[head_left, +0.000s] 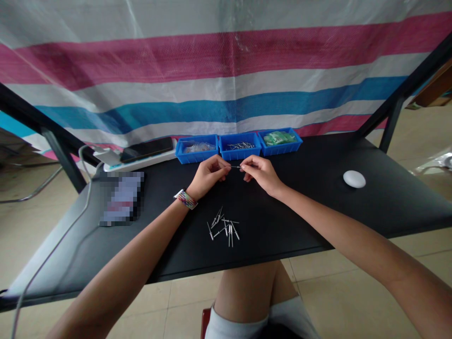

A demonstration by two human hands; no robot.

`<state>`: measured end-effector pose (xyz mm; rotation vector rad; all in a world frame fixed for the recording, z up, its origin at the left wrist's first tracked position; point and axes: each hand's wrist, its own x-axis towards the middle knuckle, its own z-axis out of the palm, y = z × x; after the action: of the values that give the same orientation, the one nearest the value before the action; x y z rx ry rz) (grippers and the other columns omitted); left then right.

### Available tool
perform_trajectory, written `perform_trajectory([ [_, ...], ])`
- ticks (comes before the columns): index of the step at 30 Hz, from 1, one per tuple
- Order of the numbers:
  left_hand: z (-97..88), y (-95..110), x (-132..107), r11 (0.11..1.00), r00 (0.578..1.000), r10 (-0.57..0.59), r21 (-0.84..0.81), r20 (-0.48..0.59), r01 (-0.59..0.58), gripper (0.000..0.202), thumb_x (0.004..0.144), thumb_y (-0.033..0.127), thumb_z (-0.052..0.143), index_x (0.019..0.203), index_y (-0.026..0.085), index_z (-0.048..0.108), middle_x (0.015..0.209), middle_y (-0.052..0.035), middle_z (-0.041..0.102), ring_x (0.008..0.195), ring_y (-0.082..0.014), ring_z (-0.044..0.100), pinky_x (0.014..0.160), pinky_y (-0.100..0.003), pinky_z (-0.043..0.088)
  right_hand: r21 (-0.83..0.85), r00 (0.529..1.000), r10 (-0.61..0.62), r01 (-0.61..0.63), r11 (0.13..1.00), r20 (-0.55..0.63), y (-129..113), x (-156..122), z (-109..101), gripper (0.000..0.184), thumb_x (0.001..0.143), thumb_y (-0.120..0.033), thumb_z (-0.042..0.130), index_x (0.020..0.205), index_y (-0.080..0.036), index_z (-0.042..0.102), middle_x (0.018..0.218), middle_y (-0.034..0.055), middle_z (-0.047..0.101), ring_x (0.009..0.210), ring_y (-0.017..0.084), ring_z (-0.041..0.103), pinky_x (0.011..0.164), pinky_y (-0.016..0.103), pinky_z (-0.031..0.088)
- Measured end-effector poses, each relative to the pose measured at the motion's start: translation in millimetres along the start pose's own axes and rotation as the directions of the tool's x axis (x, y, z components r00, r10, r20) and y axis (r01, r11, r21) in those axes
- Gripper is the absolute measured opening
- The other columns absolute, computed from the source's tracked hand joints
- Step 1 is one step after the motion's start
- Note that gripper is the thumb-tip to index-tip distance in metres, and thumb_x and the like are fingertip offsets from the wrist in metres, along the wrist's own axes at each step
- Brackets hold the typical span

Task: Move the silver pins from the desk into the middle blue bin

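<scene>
Silver metal pin (235, 166) lies roughly level between the two hands, just in front of the blue bins (241, 154). The left hand (212, 173) has its grip clamped on one end; the right hand (259, 170) appears to pinch the other. Handling this single piece seems the step underway; the next move likely calls for light, steady fingertips. Loose pins (230, 230) lie scattered toward the near edge of the black tabletop (300, 212). Behind hangs a striped plastic sheet (212, 61); pale floor tiles (187, 301) show below.
</scene>
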<state>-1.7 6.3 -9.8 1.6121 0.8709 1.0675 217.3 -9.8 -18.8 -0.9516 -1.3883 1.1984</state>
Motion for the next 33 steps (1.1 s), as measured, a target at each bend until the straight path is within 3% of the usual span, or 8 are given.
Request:
perform_trajectory([
  [15,2.1,8.6,-0.9,0.995,0.994,-0.097,0.031,0.049,0.096,0.035,0.087,0.05,0.077,0.088,0.016,0.065,0.072,-0.0002,0.064,0.059,-0.0109,0.059,0.057,-0.023,0.049,0.007,0.997,-0.015,0.015,1.0,-0.082,1.4,0.1,0.7,0.024,0.074,-0.032,0.082,0.089,-0.019,0.069,0.089,0.001,0.07,0.062,0.01,0.062,0.053,0.024,0.053],
  [23,1.6,8.5,-1.8,0.994,0.996,-0.078,0.081,0.032,0.075,0.038,0.086,0.052,0.078,0.088,0.016,0.067,0.069,0.0004,0.063,0.058,-0.0105,0.057,0.057,-0.023,0.048,0.014,0.997,-0.003,0.004,1.0,-0.073,0.4,0.1,1.0,0.022,0.075,-0.031,0.081,0.09,-0.019,0.07,0.09,0.0006,0.07,0.06,0.01,0.065,0.054,0.024,0.054],
  [28,1.8,8.2,-2.2,0.998,0.999,-0.051,0.043,0.009,0.051,0.034,0.086,0.047,0.079,0.091,0.016,0.066,0.069,0.001,0.062,0.056,-0.0096,0.056,0.055,-0.022,0.047,0.023,0.999,0.031,-0.031,0.999,-0.028,1.5,1.2,-0.1,0.023,0.081,-0.039,0.076,0.092,-0.02,0.07,0.083,0.0006,0.071,0.059,0.011,0.065,0.053,0.024,0.054],
  [33,2.5,7.2,-1.5,1.0,1.0,-0.006,0.028,0.022,0.006,0.03,0.086,0.041,0.08,0.092,0.017,0.064,0.069,0.0024,0.061,0.056,-0.0089,0.057,0.055,-0.021,0.047,0.025,1.0,0.012,-0.012,1.0,-0.008,1.4,0.0,-0.2,0.023,0.079,-0.038,0.079,0.088,-0.02,0.069,0.079,0.001,0.072,0.06,0.012,0.065,0.054,0.025,0.054],
])
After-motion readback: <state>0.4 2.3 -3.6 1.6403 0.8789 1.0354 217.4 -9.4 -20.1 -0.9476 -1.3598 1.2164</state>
